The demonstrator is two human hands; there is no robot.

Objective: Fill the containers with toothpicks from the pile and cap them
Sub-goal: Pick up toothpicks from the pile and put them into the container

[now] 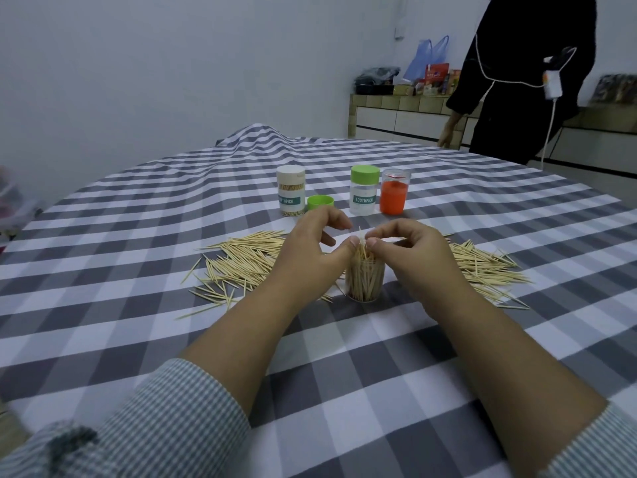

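Note:
A clear uncapped container [364, 280] full of upright toothpicks stands on the checked cloth between my hands. My left hand [310, 246] and my right hand [410, 251] meet over its mouth, thumbs and fingertips pinching the toothpick bunch [362, 251] that sticks out of it. Loose toothpicks [241, 262] lie in a pile to the left, and more toothpicks [482, 263] lie to the right. Behind stand a white-capped filled container [291, 191], a loose green cap [320, 202], a green-capped container [363, 189] and an orange container [394, 192].
The table carries a grey and white checked cloth [344, 367], rumpled at the far side. A person in black [517, 81] stands at the far right by a low cabinet [396, 115] with bags and boxes on it.

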